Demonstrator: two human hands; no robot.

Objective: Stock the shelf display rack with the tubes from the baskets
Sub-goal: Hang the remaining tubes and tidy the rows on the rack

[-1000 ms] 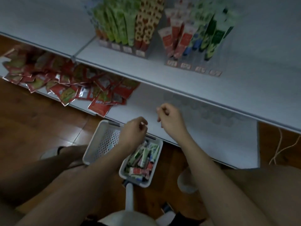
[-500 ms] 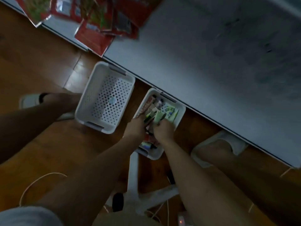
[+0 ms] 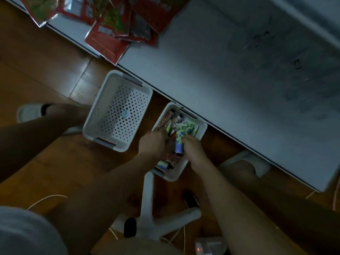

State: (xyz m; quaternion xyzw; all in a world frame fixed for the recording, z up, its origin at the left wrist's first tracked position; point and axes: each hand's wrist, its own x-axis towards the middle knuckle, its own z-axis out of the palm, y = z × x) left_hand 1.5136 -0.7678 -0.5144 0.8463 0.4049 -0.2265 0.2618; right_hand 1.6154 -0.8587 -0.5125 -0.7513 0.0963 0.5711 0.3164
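**Currently: picking tubes out of the right-hand basket**

Both hands down in the full basket [image 3: 199,134], which sits on the floor against the edge of the bottom shelf [image 3: 239,85]. Left hand [image 3: 153,143] is buried in the pile on the basket's left side, fingers curled down among the packs; can't tell whether it actually has one pinched or is just raking. Right hand [image 3: 193,150] is wrapped round a green-and-white tube with a blue cap [image 3: 179,142], cap end pointing back toward me.

Other tubes [image 3: 172,126] lie jumbled and overlapping, mixed designs, some red, some green. Second basket [image 3: 117,111] to the left is empty, just the perforated bottom showing.

How I'd do this step properly:
- Lift the blue-cap tube straight up and clear before swinging away. It overlaps its neighbours and will likely drag one out over the rim.
- Grip on the body near the cap, not the flat crimped tail. The tail is floppy and will twist in the hand.
- Have the left hand pull a tube of the same design, so both go into one rack slot in a single trip.
- Settle cap direction now, while still at the basket, not up at the rack.

Rack itself is out of frame. Red snack packets [image 3: 108,41] overhang the shelf edge up left; keep elbows clear when coming up. Light is poor, so designs are a judgement call.
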